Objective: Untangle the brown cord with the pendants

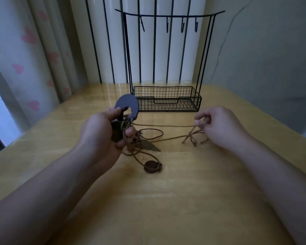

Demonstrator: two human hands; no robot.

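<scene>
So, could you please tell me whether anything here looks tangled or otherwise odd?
Yes: the brown cord lies looped and crossed on the table between both hands, with loose ends bunched under the right hand.

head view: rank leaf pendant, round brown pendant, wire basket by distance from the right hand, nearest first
From the right hand:
1. Leaf pendant, on the table left of the hand, below the left hand's fingers.
2. Wire basket, at the back of the table, up-left.
3. Round brown pendant, lying down-left on the table.
Two and three are too close to call.

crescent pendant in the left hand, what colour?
Dark bluish grey crescent pendant, held up by the left hand; head view.
</scene>
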